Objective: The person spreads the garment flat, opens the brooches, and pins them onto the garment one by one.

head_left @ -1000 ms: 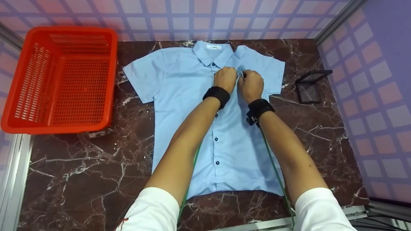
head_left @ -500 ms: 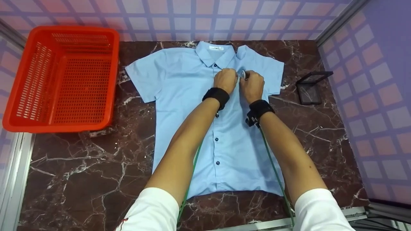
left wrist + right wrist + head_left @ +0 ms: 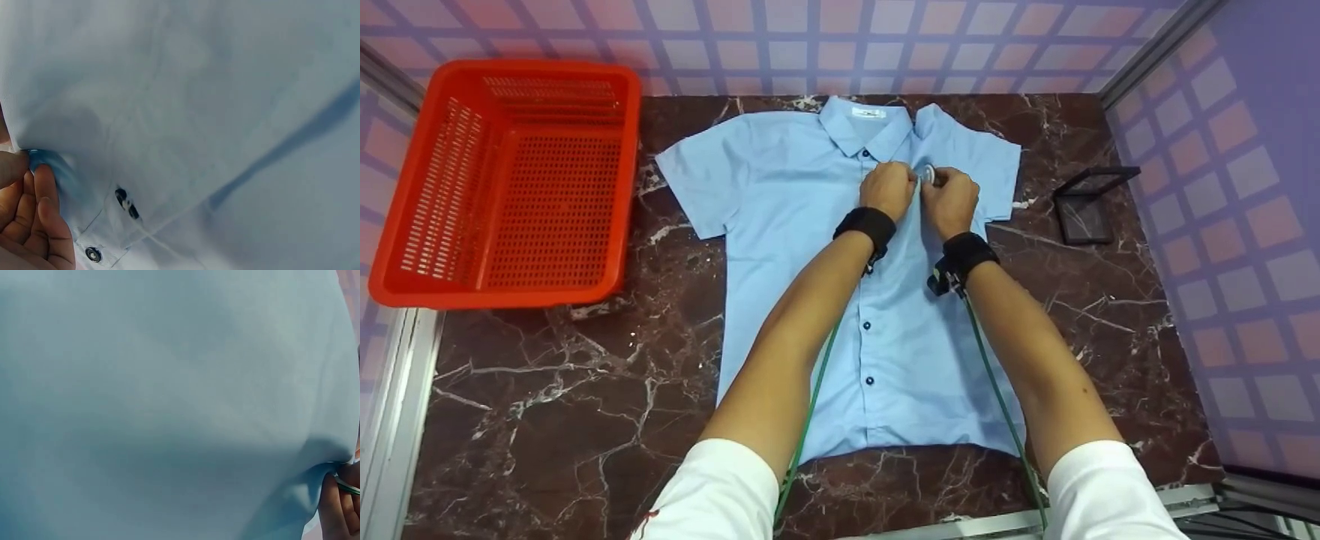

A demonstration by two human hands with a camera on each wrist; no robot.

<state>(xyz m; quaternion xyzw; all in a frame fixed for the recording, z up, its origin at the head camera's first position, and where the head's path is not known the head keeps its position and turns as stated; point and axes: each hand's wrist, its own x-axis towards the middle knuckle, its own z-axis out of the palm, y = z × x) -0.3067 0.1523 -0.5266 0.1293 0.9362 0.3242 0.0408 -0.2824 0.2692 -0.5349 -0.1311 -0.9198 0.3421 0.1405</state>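
A light blue short-sleeved button-up shirt (image 3: 791, 195) lies flat, front up, collar away from me. My left hand (image 3: 887, 190) is at its chest, beside the button placket; in the left wrist view its thumb and fingers (image 3: 48, 185) pinch a fold of the cloth. Just to the right, my right hand (image 3: 952, 201) holds a small round badge (image 3: 929, 175), pale and shiny, against the shirt. In the right wrist view the fingers (image 3: 333, 506) are bunched at the pulled-up cloth, with a thin greenish edge between them. The badge's back is hidden.
A red plastic basket (image 3: 626, 180) stands at the left. On the right of the dark marbled table (image 3: 562, 420) is a small black open case (image 3: 1084, 217). Green cables (image 3: 997, 382) run from both wrist straps across the shirt. Patterned walls close off the back and right.
The badge has turned, so more of its round face shows beside my right fingers. Both hands stay at nearly the same spot on the shirt's chest.
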